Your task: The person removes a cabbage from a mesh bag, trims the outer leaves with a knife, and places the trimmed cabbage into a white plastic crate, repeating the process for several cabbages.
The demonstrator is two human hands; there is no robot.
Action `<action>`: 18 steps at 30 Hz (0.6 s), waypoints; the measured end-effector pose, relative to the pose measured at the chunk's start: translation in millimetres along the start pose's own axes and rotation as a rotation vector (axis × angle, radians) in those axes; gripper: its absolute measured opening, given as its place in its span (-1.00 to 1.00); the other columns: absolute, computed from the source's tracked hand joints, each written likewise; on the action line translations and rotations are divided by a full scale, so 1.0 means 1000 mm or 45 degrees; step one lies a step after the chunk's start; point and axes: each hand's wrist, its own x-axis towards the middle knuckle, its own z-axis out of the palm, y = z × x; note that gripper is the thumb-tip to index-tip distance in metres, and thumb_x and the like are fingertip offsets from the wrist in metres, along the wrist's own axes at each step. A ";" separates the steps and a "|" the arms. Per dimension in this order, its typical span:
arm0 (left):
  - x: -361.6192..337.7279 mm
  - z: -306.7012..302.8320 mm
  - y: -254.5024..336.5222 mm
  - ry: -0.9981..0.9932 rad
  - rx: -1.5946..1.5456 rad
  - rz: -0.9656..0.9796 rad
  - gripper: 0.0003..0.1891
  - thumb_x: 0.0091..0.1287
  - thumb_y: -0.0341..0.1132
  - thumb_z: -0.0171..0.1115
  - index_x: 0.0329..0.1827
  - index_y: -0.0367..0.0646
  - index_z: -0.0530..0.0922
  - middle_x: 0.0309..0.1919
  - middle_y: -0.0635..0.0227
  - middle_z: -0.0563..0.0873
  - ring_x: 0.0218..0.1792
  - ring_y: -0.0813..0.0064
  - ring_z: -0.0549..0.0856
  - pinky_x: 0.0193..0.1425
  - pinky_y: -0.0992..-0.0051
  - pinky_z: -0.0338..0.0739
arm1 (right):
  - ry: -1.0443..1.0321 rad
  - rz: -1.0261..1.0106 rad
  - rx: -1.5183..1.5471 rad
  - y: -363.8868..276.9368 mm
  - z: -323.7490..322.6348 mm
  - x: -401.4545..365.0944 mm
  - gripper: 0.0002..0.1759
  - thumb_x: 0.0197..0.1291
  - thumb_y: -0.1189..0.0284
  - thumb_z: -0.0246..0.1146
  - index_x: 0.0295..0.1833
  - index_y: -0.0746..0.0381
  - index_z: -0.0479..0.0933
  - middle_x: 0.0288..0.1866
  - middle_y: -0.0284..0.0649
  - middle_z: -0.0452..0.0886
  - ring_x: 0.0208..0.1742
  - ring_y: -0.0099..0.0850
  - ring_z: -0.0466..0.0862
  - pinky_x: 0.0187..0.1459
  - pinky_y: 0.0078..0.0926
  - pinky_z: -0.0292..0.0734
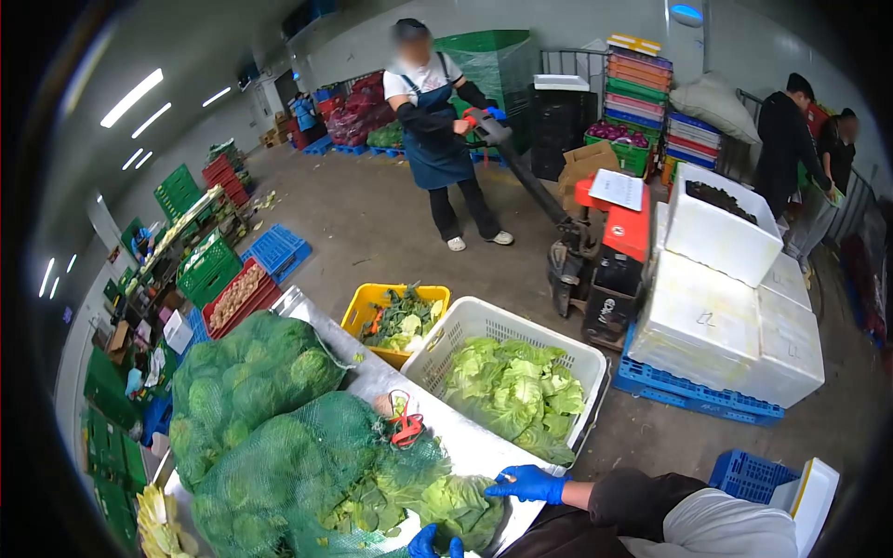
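A loose green cabbage (462, 511) rests at the near edge of the white worktable (434, 409), between my two blue-gloved hands. My right hand (528, 484) grips its right side, the fingers bent against the leaves. At the cabbage's lower left is my left hand (433, 542), with finger and thumb curved against it and the rest cut off by the frame's bottom edge. Loose outer leaves (367, 507) lie left of the cabbage. Green mesh sacks (270, 465) full of cabbages fill the table's left side. A red strap or tie (406, 426) lies by the sack's mouth.
Beyond the table stand a white crate (595, 372) of cabbage leaves and a yellow crate (349, 321) of trimmings. A person in an apron (442, 139) holds the handle of a red pallet jack (625, 228). White foam boxes (702, 321) stand on a blue pallet (698, 400) at right.
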 end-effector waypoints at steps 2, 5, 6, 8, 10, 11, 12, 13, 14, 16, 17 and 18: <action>-0.002 0.003 -0.003 -0.126 -0.096 -0.222 -0.57 0.25 -0.30 0.36 0.15 -0.29 0.53 -0.02 0.08 0.62 -0.04 0.19 0.62 0.10 0.29 0.50 | 0.006 -0.002 -0.005 0.001 0.000 -0.001 -0.10 -0.05 -0.38 0.28 0.04 0.26 0.55 -0.42 -0.25 0.57 -0.47 -0.51 0.57 -0.41 -0.54 0.48; 0.003 0.006 0.002 -0.191 -0.312 -0.357 -0.48 0.31 -0.32 0.32 0.27 -0.36 0.39 0.11 0.07 0.55 0.08 0.26 0.57 0.23 0.33 0.45 | 0.001 -0.015 -0.049 0.002 0.002 -0.005 -0.08 -0.05 -0.43 0.21 -0.01 0.26 0.55 -0.40 -0.21 0.59 -0.39 -0.44 0.60 -0.36 -0.46 0.49; 0.006 0.006 0.009 -0.207 -0.277 -0.365 -0.47 0.32 -0.29 0.32 0.28 -0.36 0.39 0.14 0.04 0.52 0.12 0.22 0.54 0.25 0.31 0.43 | 0.010 -0.052 -0.033 0.003 0.003 -0.004 -0.13 -0.02 -0.41 0.21 -0.09 0.27 0.56 -0.42 -0.21 0.58 -0.40 -0.43 0.60 -0.36 -0.44 0.49; 0.005 0.010 0.010 -0.215 -0.272 -0.407 -0.46 0.32 -0.27 0.31 0.28 -0.37 0.38 0.15 0.03 0.51 0.15 0.19 0.52 0.28 0.30 0.41 | 0.014 -0.117 -0.047 -0.004 0.001 -0.010 -0.19 0.02 -0.38 0.22 -0.20 0.26 0.57 -0.50 -0.22 0.55 -0.44 -0.44 0.59 -0.42 -0.44 0.48; 0.004 0.015 0.007 -0.164 -0.213 -0.314 -0.42 0.31 -0.21 0.34 0.28 -0.37 0.39 0.14 0.01 0.53 0.15 0.17 0.54 0.26 0.29 0.44 | 0.045 -0.148 -0.007 0.003 0.007 -0.005 -0.20 -0.01 -0.39 0.24 -0.20 0.23 0.58 -0.55 -0.25 0.53 -0.55 -0.46 0.57 -0.55 -0.48 0.45; 0.003 0.015 0.006 -0.181 -0.184 -0.311 -0.42 0.30 -0.20 0.34 0.28 -0.37 0.40 0.14 0.01 0.54 0.14 0.16 0.55 0.24 0.28 0.45 | 0.043 -0.121 0.018 0.007 0.008 -0.003 -0.18 -0.02 -0.39 0.24 -0.19 0.24 0.57 -0.55 -0.25 0.53 -0.56 -0.45 0.57 -0.57 -0.48 0.44; 0.003 0.015 0.006 -0.186 -0.151 -0.309 -0.41 0.30 -0.19 0.35 0.27 -0.37 0.40 0.13 0.00 0.55 0.14 0.15 0.56 0.22 0.26 0.47 | 0.034 -0.102 0.039 0.009 0.009 -0.003 -0.17 -0.03 -0.40 0.24 -0.19 0.24 0.57 -0.56 -0.24 0.53 -0.57 -0.45 0.57 -0.58 -0.48 0.44; 0.004 0.014 0.008 -0.200 -0.068 -0.265 -0.41 0.29 -0.17 0.36 0.27 -0.36 0.42 0.12 -0.02 0.56 0.12 0.13 0.57 0.20 0.25 0.49 | 0.059 -0.093 0.063 0.010 0.009 -0.004 -0.17 -0.03 -0.40 0.24 -0.19 0.24 0.57 -0.56 -0.24 0.53 -0.57 -0.45 0.57 -0.58 -0.48 0.44; 0.005 0.015 0.008 -0.218 -0.071 -0.249 -0.41 0.29 -0.17 0.36 0.27 -0.36 0.42 0.12 -0.02 0.56 0.12 0.13 0.57 0.20 0.25 0.49 | 0.054 -0.105 0.074 0.011 0.009 -0.004 -0.16 -0.04 -0.41 0.24 -0.18 0.24 0.56 -0.56 -0.24 0.53 -0.57 -0.45 0.57 -0.59 -0.48 0.43; 0.004 0.015 0.008 -0.204 -0.092 -0.293 -0.38 0.27 -0.15 0.38 0.28 -0.35 0.41 0.12 -0.03 0.55 0.11 0.09 0.57 0.19 0.25 0.49 | 0.041 -0.127 0.078 0.013 0.009 -0.004 -0.15 -0.05 -0.42 0.24 -0.17 0.25 0.56 -0.57 -0.25 0.52 -0.57 -0.45 0.57 -0.59 -0.48 0.43; 0.003 0.015 0.008 -0.194 -0.088 -0.293 -0.38 0.27 -0.15 0.38 0.28 -0.35 0.41 0.12 -0.03 0.55 0.11 0.09 0.57 0.19 0.25 0.49 | 0.043 -0.119 0.081 0.014 0.010 -0.005 -0.13 -0.05 -0.42 0.23 -0.16 0.26 0.56 -0.57 -0.24 0.52 -0.57 -0.45 0.56 -0.59 -0.49 0.43; 0.003 0.015 0.008 -0.203 -0.129 -0.311 -0.37 0.26 -0.14 0.38 0.28 -0.35 0.41 0.13 -0.03 0.54 0.11 0.07 0.56 0.20 0.25 0.48 | 0.038 -0.114 0.080 0.013 0.010 -0.005 -0.12 -0.04 -0.42 0.22 -0.14 0.27 0.56 -0.58 -0.24 0.52 -0.57 -0.45 0.55 -0.59 -0.49 0.43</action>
